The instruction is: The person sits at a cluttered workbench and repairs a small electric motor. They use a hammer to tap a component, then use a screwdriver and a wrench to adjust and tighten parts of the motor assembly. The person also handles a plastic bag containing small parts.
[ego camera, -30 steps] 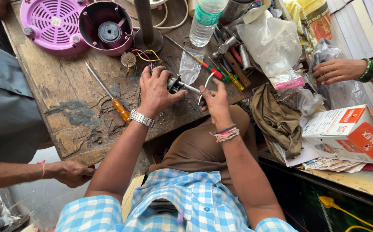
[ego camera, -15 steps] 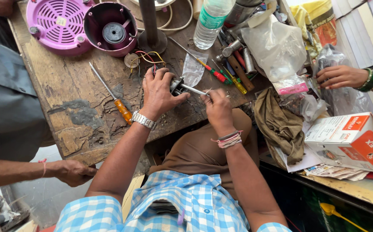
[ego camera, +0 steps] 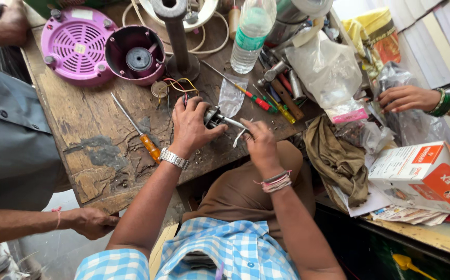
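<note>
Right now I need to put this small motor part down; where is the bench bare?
Bare wood lies left of the orange-handled screwdriver, below the purple housing, toward the bench edge. Crowded: right of the left hand and right hand, among loose tools, plastic bags and the water bottle.

Bright, even daylight is falling across the worktop (ego camera: 95, 150), casting soft shadows; the upper right corner is glaring white, edges are bending slightly.
</note>
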Demonstrator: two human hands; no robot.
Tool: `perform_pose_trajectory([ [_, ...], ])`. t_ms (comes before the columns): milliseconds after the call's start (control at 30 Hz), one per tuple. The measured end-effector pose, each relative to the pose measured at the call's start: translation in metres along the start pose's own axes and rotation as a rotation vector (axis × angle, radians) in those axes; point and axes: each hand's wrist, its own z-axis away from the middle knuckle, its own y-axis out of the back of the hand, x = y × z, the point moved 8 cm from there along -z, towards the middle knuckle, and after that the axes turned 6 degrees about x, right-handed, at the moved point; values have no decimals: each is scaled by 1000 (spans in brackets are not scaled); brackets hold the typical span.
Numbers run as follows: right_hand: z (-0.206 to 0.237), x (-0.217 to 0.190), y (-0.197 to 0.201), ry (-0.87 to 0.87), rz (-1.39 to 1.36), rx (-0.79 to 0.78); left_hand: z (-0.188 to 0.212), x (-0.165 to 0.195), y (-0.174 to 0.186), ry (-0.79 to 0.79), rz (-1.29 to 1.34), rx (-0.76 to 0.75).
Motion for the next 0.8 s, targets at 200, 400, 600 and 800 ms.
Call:
perform_pose_trajectory([
  [200,-4,24,-18,-384,-177,-2,0,-1,1,9,-11,15],
  [400,2,35,-26,-640,-794,-115,1,-1,3,35,-8,-17],
  [600,6,22,-19,-334,-729,-177,-2,0,3,44,-10,-21],
  [800,3,0,-6,16,-223,-182,-1,-3,0,34,-37,-28],
])
